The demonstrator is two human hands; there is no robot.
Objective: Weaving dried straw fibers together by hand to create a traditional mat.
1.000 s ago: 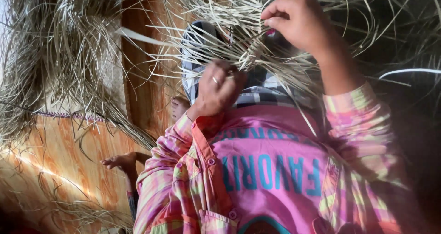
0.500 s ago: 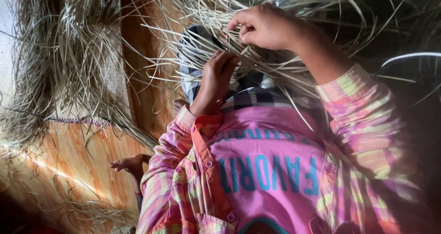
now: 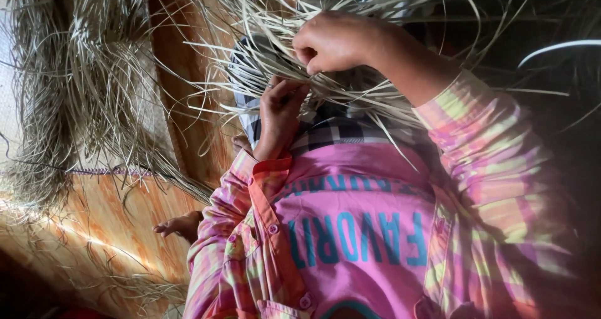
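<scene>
My right hand (image 3: 335, 40) was closed in a loose fist over a bunch of dry straw strips (image 3: 375, 97). The knuckles were turned up and the thumb was tucked under, so the bunch could not spring apart while I worked below it. My left hand (image 3: 278, 112) came up from underneath, just beside the right one. Its fingers were bent and their tips were pushed in among the same strips, where single ones could be picked out. I could not tell whether the fingers had pinched one or were only pressing against them.

The strips lay across my lap on a checked cloth (image 3: 338, 131) and fanned away from my hands toward the far side. That kept the loose ends clear of the part I was handling. I held the work close to my body, just above the pink shirt (image 3: 357, 231) and between my two plaid sleeves (image 3: 476, 144), so both hands could reach it with bent elbows.

Further out on my left, a bigger mass of the same straw (image 3: 94, 87) hung and spread down to the orange floor (image 3: 81, 225). It was near a brown wooden post (image 3: 181, 106) and well apart from my hands. Bare toes (image 3: 178, 224) showed on the floor beside my left elbow.
</scene>
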